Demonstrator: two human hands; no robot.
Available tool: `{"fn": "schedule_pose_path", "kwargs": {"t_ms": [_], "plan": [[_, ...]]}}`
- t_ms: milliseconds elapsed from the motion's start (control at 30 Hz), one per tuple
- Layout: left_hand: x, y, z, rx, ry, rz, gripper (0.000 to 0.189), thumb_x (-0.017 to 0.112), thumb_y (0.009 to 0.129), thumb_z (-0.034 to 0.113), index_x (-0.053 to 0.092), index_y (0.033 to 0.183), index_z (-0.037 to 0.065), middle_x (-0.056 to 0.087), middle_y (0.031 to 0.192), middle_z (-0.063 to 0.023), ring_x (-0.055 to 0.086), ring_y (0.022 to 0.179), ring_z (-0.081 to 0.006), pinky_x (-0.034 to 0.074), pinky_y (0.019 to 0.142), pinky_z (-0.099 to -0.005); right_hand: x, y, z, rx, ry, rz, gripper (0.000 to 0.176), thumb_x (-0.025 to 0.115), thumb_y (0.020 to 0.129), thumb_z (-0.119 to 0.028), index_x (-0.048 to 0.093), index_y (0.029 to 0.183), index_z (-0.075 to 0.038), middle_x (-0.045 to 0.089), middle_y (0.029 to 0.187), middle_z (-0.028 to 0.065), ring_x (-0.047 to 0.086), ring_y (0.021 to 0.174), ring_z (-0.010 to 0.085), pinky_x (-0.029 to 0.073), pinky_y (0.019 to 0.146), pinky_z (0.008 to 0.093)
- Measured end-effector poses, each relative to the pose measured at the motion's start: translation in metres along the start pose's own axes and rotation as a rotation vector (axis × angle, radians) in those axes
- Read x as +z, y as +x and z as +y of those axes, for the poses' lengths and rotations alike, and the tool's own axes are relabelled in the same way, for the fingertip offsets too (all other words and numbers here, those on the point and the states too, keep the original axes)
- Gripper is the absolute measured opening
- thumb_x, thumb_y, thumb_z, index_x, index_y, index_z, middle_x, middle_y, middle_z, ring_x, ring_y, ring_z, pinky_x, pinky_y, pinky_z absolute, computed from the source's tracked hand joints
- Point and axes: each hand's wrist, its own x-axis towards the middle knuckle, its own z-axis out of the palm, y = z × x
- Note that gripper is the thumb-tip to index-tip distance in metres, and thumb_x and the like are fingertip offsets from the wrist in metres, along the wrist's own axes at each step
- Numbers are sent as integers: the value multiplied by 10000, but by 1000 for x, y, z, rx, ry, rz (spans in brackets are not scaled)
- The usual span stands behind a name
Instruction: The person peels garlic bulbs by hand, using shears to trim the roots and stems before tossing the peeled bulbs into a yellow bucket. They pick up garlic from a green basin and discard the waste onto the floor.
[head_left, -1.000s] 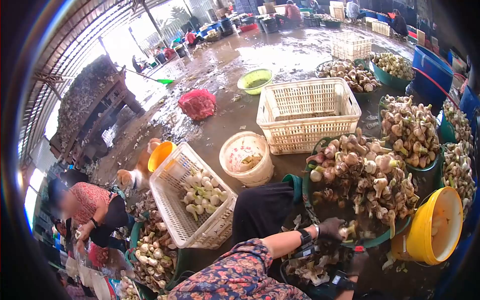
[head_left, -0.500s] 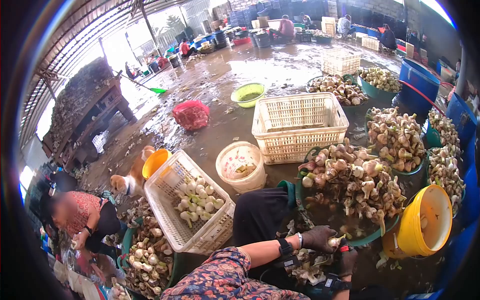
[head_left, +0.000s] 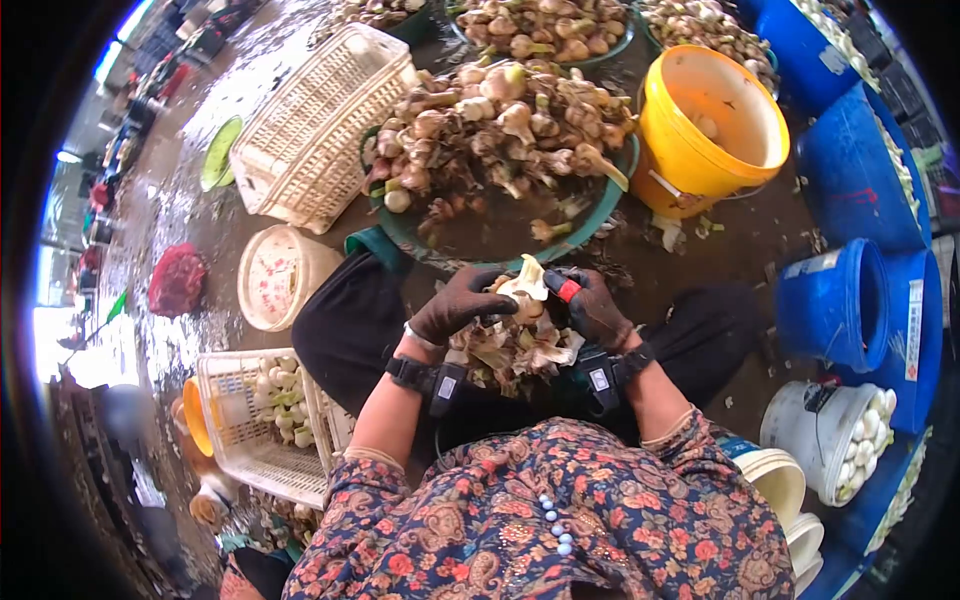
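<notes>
My left hand, in a dark glove, is closed round a garlic bulb whose pale skin stands up loosely. On the other side of the bulb, my right hand, gloved with a red band on one finger, pinches at the loose skin. Beneath both hands lies a heap of peeled garlic skins. Just beyond them, a green tub holds many untrimmed garlic bulbs and some dark water.
A yellow bucket stands beyond the tub to the right. Blue barrels and a white bucket of peeled bulbs line the right. White crates, a white pail and a red bag are at the left.
The view has swung down and right onto my lap. Both hands now meet at a garlic bulb with its skin loosened; earlier my left hand held a bulb beside my right.
</notes>
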Motion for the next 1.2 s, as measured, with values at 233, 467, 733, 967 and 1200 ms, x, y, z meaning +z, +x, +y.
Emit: {"fn": "schedule_pose_path", "kwargs": {"t_ms": [233, 467, 733, 967, 1200], "plan": [[35, 12, -24, 150, 159, 289, 635, 782, 698, 195, 477, 1214, -16, 573, 1108, -99, 545, 966, -170, 458, 848, -309, 20, 2, 4, 302, 779, -65, 644, 323, 874, -663, 571, 1067, -101, 627, 934, 37, 614, 759, 163, 518, 638, 302], [33, 9, -28, 275, 810, 346, 425, 747, 714, 78, 597, 1108, 18, 644, 990, -117, 628, 877, -181, 499, 767, -294, 8, 4, 11, 350, 559, -151, 609, 310, 896, -637, 597, 993, -108, 603, 849, -9, 566, 723, 100, 477, 619, 251], [39, 21, -57, 92, 246, 674, 173, 637, 831, 84, 650, 968, -19, 671, 886, -63, 618, 754, -129, 493, 696, -263, -4, 1, 32, -570, -308, -118, 556, 646, 821, -167, 421, 1308, -23, 539, 1203, 147, 535, 1100, 227, 422, 918, 317], [39, 13, -30, 284, 101, 561, 386, 654, 837, 208, 567, 1157, 10, 590, 1128, -116, 586, 915, -186, 461, 778, -306, -14, 20, 63, 474, 640, -308, 338, 594, 838, -87, 512, 1162, -42, 579, 1043, 56, 559, 905, 148, 470, 769, 276], [44, 4, -38, 284, 769, 514, 226, 662, 790, 136, 640, 996, 48, 625, 826, -145, 618, 778, -317, 475, 672, -346, -5, 20, 65, 463, 677, -318, 353, 475, 932, -369, 533, 1133, -84, 582, 993, 16, 542, 848, 86, 459, 696, 239]]}}
